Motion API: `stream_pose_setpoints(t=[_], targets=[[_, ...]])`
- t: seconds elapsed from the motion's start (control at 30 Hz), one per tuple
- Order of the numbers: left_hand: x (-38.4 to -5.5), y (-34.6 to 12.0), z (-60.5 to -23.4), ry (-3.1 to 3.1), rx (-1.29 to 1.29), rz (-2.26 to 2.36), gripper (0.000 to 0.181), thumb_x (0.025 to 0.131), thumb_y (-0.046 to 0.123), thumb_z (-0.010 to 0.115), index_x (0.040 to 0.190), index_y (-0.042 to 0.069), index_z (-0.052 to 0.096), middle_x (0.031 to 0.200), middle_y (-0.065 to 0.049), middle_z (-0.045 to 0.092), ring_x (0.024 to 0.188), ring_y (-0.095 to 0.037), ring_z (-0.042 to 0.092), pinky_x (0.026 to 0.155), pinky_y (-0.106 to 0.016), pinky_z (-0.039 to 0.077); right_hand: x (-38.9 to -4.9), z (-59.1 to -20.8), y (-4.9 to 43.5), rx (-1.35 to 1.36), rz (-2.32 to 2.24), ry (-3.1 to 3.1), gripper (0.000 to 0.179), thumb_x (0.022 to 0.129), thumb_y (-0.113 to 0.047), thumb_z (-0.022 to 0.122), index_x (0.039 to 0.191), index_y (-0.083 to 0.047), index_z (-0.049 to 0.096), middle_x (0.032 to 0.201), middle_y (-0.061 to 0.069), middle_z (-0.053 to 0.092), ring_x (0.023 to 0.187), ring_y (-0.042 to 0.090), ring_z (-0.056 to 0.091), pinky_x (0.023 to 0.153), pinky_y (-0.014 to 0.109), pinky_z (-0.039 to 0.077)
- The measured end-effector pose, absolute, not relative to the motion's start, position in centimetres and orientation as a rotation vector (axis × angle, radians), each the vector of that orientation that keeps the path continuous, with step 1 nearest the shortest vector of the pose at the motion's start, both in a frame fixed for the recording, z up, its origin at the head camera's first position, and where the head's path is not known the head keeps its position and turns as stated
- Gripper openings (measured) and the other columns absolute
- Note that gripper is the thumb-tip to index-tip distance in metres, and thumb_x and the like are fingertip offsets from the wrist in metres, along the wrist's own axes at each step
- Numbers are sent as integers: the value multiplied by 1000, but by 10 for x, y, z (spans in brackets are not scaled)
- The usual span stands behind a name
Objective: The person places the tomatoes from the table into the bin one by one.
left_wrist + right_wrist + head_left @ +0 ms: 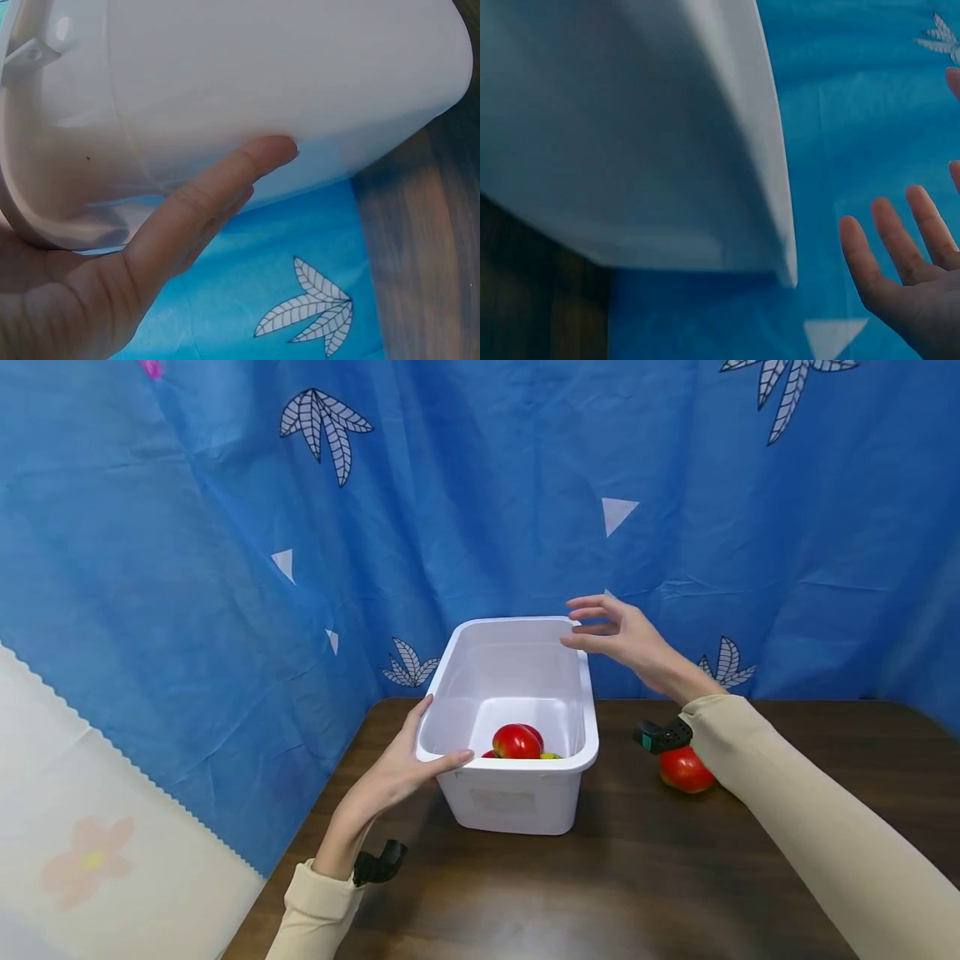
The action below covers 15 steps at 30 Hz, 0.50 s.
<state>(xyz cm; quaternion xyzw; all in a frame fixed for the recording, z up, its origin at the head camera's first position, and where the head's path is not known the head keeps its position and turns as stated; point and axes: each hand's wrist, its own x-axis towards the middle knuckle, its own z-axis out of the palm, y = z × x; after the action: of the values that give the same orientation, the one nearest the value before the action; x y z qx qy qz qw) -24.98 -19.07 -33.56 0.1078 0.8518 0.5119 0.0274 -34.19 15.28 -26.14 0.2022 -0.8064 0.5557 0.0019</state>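
A white plastic bin (506, 797) stands on the brown table. My left hand (393, 772) holds its near left corner, with the thumb along the front rim and the fingers by the outer left wall. In the left wrist view, straight fingers lie against the white wall. My right hand (618, 635) is raised by the far right corner, fingers apart and loosely bent, holding nothing. The right wrist view shows its fingertips apart from the bin. Inside the bin are red, apple-like fruits (516, 742) and something yellow-green (551, 756), partly hidden by the front rim.
Another red fruit (684, 770) lies on the table (600, 893) to the right, partly covered by the right sleeve and wrist camera. A blue curtain (480, 485) with leaf prints hangs behind the table. A pale cloth (97, 827) with a flower is at the left.
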Motion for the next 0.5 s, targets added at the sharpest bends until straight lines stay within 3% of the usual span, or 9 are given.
stream_pose_setpoints(t=[0.23, 0.5], targets=[[-249, -192, -335, 2616, 332, 1583, 111, 88, 42, 83, 168, 18, 9, 160, -18, 36, 139, -45, 46, 102, -60, 52, -333, -300, 213, 463, 1684, -2611, 71, 101, -33, 71, 160, -9, 38, 159, 22, 42, 144, 44, 44, 116, 70, 32], [-249, -193, -333, 2620, 357, 1570, 111, 89, 42, 82, 168, 18, 9, 160, -18, 35, 138, -44, 47, 103, -61, 52, -312, -370, 299, 273, 1563, -2714, 70, 104, -40, 66, 158, -5, 38, 155, 25, 45, 137, 42, 47, 111, 68, 39]])
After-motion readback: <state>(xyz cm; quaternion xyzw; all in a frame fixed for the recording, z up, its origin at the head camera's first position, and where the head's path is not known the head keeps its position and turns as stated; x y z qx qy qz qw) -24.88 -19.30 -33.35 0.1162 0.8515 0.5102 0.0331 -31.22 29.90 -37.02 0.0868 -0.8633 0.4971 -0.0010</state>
